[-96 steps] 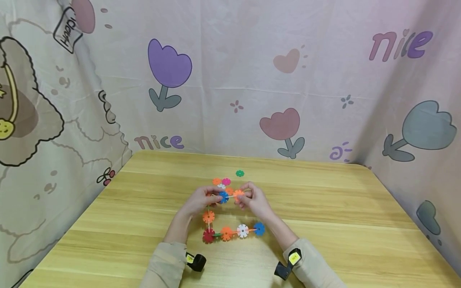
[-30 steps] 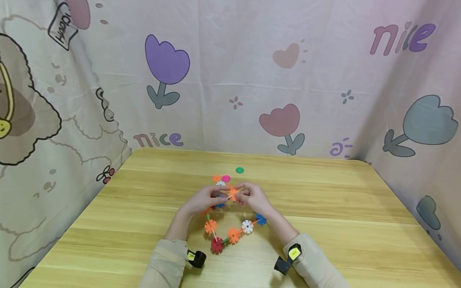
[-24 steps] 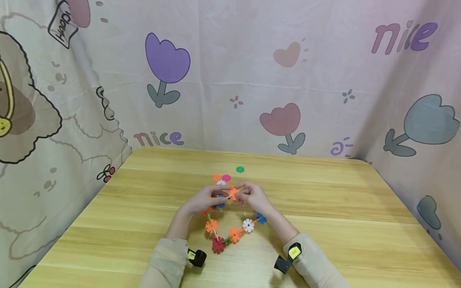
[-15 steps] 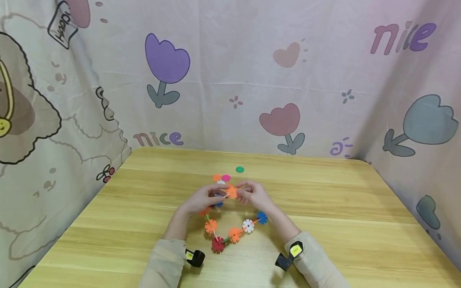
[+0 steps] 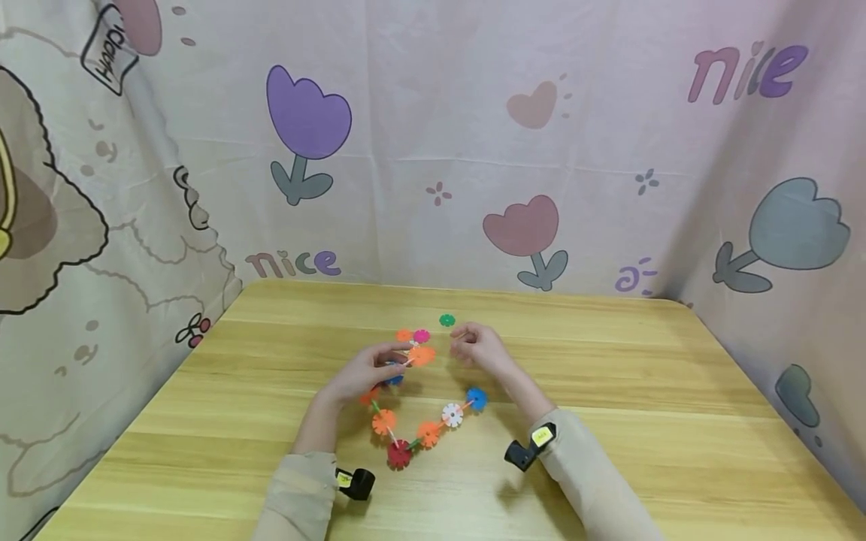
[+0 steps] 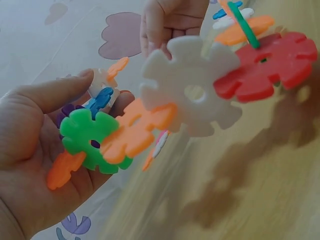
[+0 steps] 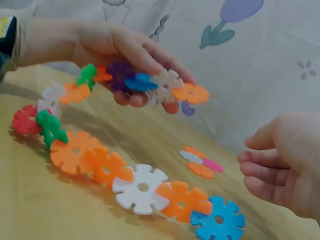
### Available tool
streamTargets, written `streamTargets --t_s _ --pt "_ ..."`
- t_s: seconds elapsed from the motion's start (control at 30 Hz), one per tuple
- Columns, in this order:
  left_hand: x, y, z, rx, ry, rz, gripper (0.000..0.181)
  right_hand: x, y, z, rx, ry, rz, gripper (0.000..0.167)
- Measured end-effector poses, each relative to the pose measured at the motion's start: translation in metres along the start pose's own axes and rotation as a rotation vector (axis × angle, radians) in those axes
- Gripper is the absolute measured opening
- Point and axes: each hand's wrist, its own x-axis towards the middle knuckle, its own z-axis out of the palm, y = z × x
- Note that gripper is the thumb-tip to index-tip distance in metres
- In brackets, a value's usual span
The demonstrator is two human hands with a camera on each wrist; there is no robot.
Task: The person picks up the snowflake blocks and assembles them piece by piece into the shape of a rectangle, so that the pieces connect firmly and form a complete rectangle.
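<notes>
One left hand (image 5: 361, 371), below frame centre, pinches a multicoloured chain of flower-shaped plastic discs (image 5: 398, 452); farther right, the right hand (image 5: 480, 349) hovers, fingers relaxed.

A chain (image 5: 399, 454) of notched, multicoloured discs — ends orange and blue — bends in an open loop.

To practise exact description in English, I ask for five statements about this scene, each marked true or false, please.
1. The left hand holds a chain of flower-shaped discs. True.
2. The right hand is apart from the chain. True.
3. The chain forms a closed ring. False: its orange end disc and blue end disc are apart.
4. All loose discs lie together. False: a green disc lies apart.
5. The chain includes a red disc. True.
</notes>
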Motion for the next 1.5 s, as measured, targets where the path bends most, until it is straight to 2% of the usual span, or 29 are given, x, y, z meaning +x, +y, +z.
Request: streamTargets --t_s 0.13,0.37,0.6,0.93,1.13,1.5 --pt "-0.002 -0.001 -0.004 0.012 0.014 0.006 0.045 0.013 0.003 0.005 -0.1 -0.028 0.01 0.027" --pt "-0.003 -0.002 -0.007 0.016 0.02 0.01 0.044 0.031 0.009 0.016 -0.304 -0.055 -0.059 0.022" --pt "-0.003 -0.003 -0.008 0.008 0.028 0.013 0.043 0.038 0.008 0.027 -0.357 -0.106 -0.038 0.023" --pt "-0.002 -0.002 -0.007 0.01 0.021 0.008 0.041 0.036 0.006 0.035 -0.513 -0.137 -0.085 0.027" --pt "-0.001 0.0 -0.004 -0.005 0.009 -0.002 0.042 0.033 0.005 0.035 -0.499 -0.126 -0.061 0.024" --pt "-0.001 -0.003 -0.006 0.011 0.007 0.018 0.042 0.03 0.008 0.024 -0.327 -0.122 -0.055 0.023"
